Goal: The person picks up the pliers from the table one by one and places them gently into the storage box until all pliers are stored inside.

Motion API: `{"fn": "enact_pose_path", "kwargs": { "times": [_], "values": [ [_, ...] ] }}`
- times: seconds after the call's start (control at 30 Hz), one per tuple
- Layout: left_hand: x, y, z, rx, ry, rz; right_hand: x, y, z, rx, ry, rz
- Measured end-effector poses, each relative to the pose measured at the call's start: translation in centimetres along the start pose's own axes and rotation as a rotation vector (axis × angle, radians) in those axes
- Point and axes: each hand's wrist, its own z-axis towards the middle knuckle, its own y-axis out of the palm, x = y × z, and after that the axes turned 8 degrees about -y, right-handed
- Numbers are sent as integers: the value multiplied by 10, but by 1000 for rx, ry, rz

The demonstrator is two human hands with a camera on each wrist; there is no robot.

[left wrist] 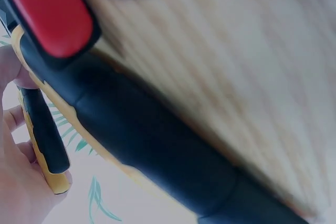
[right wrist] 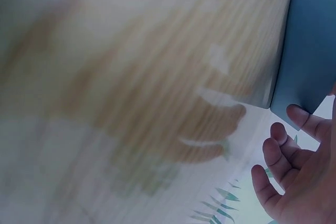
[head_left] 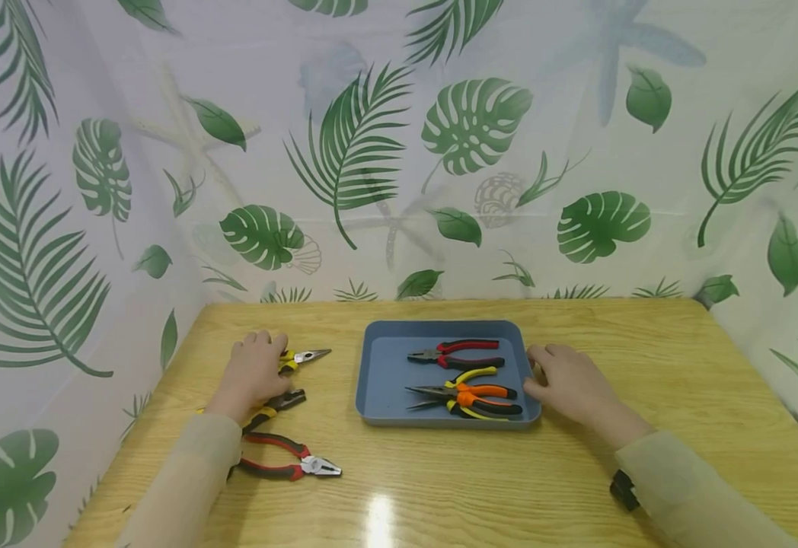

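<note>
My left hand (head_left: 253, 373) grips yellow-and-black long-nose pliers (head_left: 310, 355) on the left of the table; a yellow-and-black handle (left wrist: 44, 135) shows between its thumb and fingers. Beside that hand lie dark-headed yellow-and-black pliers (head_left: 289, 399) and red-and-black combination pliers (head_left: 320, 466). A blue-grey tray (head_left: 381, 380) stands mid-table. My right hand (head_left: 573, 384) pinches the tray's right rim, thumb over the edge and index finger (right wrist: 304, 119) against the outer wall; its other fingers are loosely bent.
In the tray are red-and-black pliers (head_left: 457, 355), orange-and-black long-nose pliers (head_left: 467, 394) and yellow-and-black pliers (head_left: 473, 374) partly beneath them. The wood-grain table (head_left: 454, 487) meets a leaf-patterned cloth (head_left: 385, 152) behind and at both sides.
</note>
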Motion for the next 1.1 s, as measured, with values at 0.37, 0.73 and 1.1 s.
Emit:
{"fn": "enact_pose_path", "kwargs": {
  "times": [0.37, 0.73, 1.1],
  "values": [
    [-3, 3, 0, 28, 33, 1, -2, 1, -1, 4, -4, 4],
    [8, -8, 2, 73, 66, -23, -2, 1, 0, -7, 17, 5],
    [14, -20, 6, 55, 59, -37, -2, 0, 0, 9, 6, 7]
  ]
}}
